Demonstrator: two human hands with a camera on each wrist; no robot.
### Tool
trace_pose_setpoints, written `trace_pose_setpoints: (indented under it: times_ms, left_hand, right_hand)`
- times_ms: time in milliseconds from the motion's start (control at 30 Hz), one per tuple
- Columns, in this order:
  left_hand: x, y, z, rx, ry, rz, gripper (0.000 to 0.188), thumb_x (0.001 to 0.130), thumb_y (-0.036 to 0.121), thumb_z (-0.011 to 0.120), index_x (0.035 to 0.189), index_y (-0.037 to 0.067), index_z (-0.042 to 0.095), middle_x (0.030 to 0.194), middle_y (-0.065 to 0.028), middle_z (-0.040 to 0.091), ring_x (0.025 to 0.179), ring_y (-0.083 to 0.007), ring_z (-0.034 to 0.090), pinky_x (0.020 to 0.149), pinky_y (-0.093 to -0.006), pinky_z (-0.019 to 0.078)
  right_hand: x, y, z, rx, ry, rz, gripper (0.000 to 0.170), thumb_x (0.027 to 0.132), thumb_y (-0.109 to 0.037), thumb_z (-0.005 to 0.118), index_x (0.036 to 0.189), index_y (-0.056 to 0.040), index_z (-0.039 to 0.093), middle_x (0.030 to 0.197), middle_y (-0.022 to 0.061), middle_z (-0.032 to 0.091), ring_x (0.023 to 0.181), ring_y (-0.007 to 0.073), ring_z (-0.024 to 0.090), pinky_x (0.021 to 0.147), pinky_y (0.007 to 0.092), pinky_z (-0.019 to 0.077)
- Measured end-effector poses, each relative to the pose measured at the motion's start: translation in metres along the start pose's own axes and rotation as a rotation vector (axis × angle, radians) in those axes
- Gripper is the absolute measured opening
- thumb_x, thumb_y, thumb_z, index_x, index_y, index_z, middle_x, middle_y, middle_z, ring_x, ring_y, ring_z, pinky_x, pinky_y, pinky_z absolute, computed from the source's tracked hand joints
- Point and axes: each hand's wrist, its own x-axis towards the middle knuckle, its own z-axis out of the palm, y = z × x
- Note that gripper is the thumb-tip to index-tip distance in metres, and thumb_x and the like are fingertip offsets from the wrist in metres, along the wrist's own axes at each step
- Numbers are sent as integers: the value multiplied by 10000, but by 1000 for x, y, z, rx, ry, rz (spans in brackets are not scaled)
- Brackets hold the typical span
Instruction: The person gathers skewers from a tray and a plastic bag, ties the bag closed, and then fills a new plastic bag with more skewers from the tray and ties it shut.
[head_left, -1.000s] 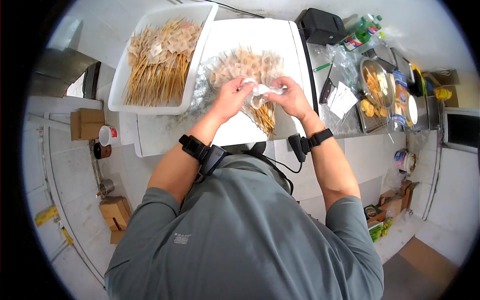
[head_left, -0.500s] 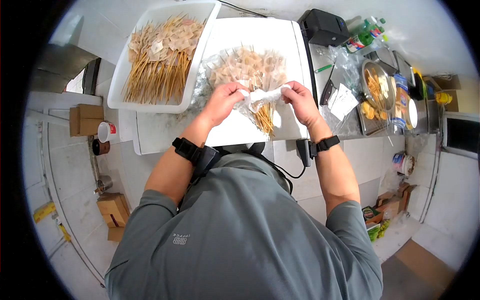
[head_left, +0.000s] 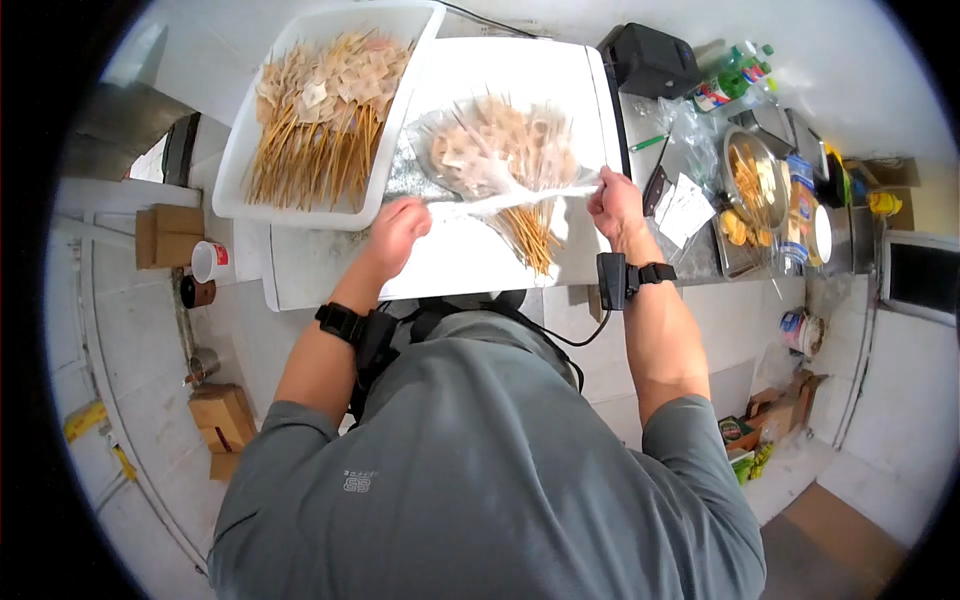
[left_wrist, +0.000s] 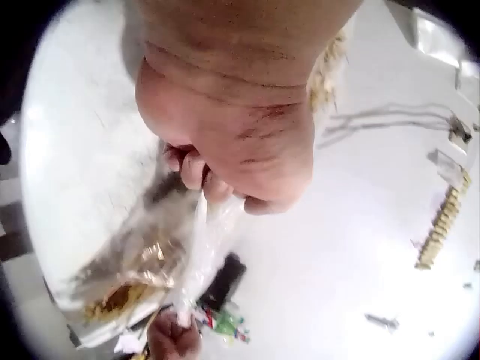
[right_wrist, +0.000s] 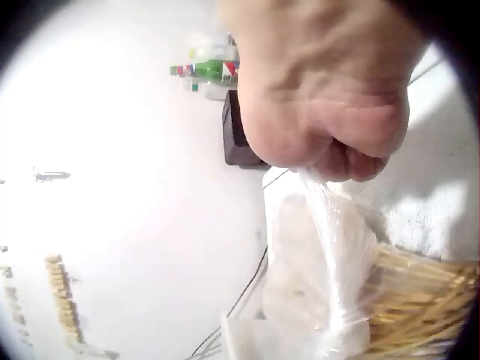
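Observation:
In the head view, a bundle of skewers lies on the white worktop, with pale, thin food pieces on the far ends and the sticks toward the body. A clear plastic bag covers the food end, its edge twisted into a strip drawn taut across the sticks. My left hand grips the strip's left end with curled fingers. At the other end, my right hand holds the plastic in a curled grip. The right wrist view shows the bag running down from that fist.
A white plastic tub full of similar skewers stands at the left. Right of the worktop are a knife, paper slips, a green pen, a metal bowl with sticks, a black box and bottles.
Both hands have moved apart from close together over the bundle, the left toward the tub and the right outward. The bunched plastic between them has been stretched into a long strip.

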Motion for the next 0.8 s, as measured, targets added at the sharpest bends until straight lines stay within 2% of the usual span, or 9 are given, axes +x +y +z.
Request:
trace_pose_setpoints:
  times_ms: [67,133,267,467,567,633,667,733,800]
  left_hand:
    - [-10,-18,-7,85,75,69,206,876,68,494,675,24,494,666,24,454,619,-76,378,578,-243,311]
    - [-18,-19,-3,-212,158,-130,227,887,61,474,662,41,459,656,13,420,620,-86,366,585,-259,319]
    - [-21,-10,-5,-119,156,-148,222,884,54,463,663,47,450,653,15,412,617,-82,350,577,-256,311]
    - [-29,-8,-7,-227,252,-204,226,872,45,487,648,39,459,656,19,448,630,-75,378,587,-249,314]
    - [-28,-1,-5,-146,110,-152,218,889,43,513,674,19,486,700,5,479,659,-88,408,618,-248,339]
    - [-27,17,5,146,-40,68,153,884,39,576,749,-12,523,847,-28,533,769,-124,487,733,-255,401]
    - [-24,29,11,251,-66,273,90,867,28,622,822,-26,565,992,-55,545,842,-133,518,781,-248,424]
    - [-17,73,28,307,-96,339,69,871,28,620,855,-23,577,1022,-65,546,851,-136,528,785,-253,434]
    - [-9,95,42,365,-135,403,58,874,28,618,887,-20,589,1053,-75,547,859,-140,538,788,-258,444]
  right_hand:
    - [7,10,2,9,52,10,168,969,-189,537,902,-34,532,661,31,469,476,144,424,439,305,339]
    - [12,19,4,29,110,29,197,969,-198,537,949,-2,529,665,47,471,469,173,436,441,333,350]
    - [6,7,18,19,185,-19,217,962,-206,546,988,9,536,669,51,476,471,178,445,441,336,354]
    - [13,0,11,118,97,-41,171,971,-190,553,948,-23,525,659,39,467,472,162,419,454,315,363]
    - [13,7,3,105,93,-97,155,975,-193,566,925,-54,518,655,26,468,474,147,409,461,307,369]
    - [-5,0,3,169,-6,-90,160,969,-209,589,922,-74,518,679,9,491,530,127,454,500,296,398]
    - [-17,-5,9,192,-47,-100,159,961,-210,605,927,-78,522,703,4,511,566,118,471,531,288,414]
    - [-28,-5,10,158,-168,-167,180,926,-217,660,965,-86,544,796,2,573,665,110,525,613,271,452]
    - [-38,4,14,115,-178,-119,208,912,-228,677,995,-83,553,821,5,585,675,114,534,617,269,453]
